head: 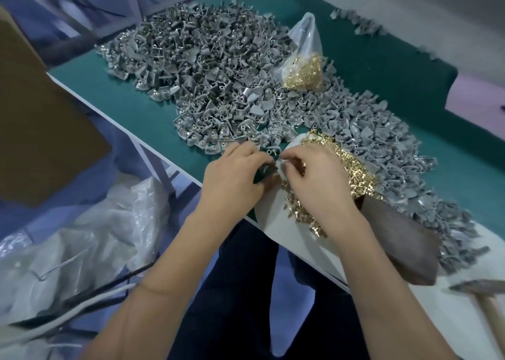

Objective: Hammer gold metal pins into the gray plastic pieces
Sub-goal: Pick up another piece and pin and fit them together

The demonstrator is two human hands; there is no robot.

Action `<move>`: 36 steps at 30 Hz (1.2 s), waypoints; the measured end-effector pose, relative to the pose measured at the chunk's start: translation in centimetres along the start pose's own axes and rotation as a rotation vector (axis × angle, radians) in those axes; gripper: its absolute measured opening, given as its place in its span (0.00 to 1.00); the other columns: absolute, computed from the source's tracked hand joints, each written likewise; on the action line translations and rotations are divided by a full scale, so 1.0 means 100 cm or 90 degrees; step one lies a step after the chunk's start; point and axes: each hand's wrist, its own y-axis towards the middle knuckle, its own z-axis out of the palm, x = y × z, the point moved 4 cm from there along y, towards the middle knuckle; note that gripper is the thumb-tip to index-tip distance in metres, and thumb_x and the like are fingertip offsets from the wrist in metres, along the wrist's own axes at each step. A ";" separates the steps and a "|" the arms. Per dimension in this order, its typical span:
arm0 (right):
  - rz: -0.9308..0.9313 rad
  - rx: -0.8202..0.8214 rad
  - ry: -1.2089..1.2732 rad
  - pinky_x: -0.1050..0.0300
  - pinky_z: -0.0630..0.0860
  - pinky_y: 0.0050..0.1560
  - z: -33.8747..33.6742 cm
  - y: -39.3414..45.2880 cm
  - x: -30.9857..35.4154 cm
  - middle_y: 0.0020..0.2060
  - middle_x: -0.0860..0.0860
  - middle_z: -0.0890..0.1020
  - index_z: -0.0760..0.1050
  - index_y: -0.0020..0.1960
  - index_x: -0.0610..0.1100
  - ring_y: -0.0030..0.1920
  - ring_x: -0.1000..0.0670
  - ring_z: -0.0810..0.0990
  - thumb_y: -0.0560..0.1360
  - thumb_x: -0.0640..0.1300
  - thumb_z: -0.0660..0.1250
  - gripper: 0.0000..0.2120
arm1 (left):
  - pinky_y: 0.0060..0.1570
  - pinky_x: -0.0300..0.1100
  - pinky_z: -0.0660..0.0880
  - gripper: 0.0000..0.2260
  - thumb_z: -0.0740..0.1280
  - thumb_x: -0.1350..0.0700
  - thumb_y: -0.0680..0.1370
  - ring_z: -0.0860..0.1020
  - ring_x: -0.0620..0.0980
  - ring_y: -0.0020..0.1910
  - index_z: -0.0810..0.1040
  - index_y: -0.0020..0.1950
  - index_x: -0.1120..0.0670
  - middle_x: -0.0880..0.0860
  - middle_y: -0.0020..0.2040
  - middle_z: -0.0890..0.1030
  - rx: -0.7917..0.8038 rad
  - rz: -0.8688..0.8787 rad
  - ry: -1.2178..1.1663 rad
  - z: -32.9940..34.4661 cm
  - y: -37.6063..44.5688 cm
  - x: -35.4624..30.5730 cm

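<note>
At the near edge of the green counter (131,105), the two hands meet over a small dark block. The left hand (235,176) has its fingers curled round that dark block (263,171), steadying it. The right hand (314,176) has its fingertips drawn narrow together just to the right of the block, apparently pinching a gold pin, though the pin itself is too small and blurred to make out. A single gray piece (271,151) lies just beyond the fingers, touching or very close to the block.

The loose gold pins (347,163) are heaped on a white sheet (276,209) under and to the right of the right hand; more sit in a clear bag (303,70) farther off. The gray plastic pieces (207,67) cover the far and right parts of the counter in a wide pile.

The pins look tiny, stiff and smooth, so they are likely to slip or roll; a fingertip pinch across the shank, with the head free, seems the best hold. The gray pieces look light and rigid with thin curved shells, best gripped by the thicker socket end so that a blow does not crack the shell.

A hammer (481,294) lies at the near right, untouched, beside a dark wooden block (401,242).
</note>
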 end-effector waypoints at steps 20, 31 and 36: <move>-0.146 0.125 -0.208 0.51 0.78 0.51 0.015 0.029 0.033 0.48 0.51 0.80 0.80 0.55 0.47 0.51 0.48 0.77 0.82 0.46 0.67 0.05 | 0.42 0.48 0.76 0.08 0.66 0.48 0.80 0.74 0.52 0.58 0.80 0.57 0.47 0.45 0.52 0.79 -0.059 -0.138 0.008 -0.006 -0.009 0.015; -0.243 0.241 -0.236 0.51 0.80 0.40 0.004 0.035 0.035 0.43 0.49 0.78 0.77 0.51 0.45 0.43 0.46 0.80 0.76 0.40 0.66 0.05 | 0.41 0.43 0.70 0.13 0.68 0.53 0.79 0.71 0.53 0.61 0.78 0.64 0.50 0.49 0.56 0.77 -0.135 -0.119 -0.021 -0.010 -0.022 0.006; -0.211 0.213 -0.231 0.52 0.77 0.44 -0.009 0.024 0.014 0.45 0.53 0.81 0.79 0.49 0.53 0.46 0.47 0.80 0.76 0.46 0.65 0.05 | 0.44 0.47 0.75 0.11 0.66 0.58 0.80 0.73 0.52 0.60 0.80 0.61 0.51 0.48 0.56 0.79 -0.112 -0.068 -0.077 -0.009 -0.025 -0.007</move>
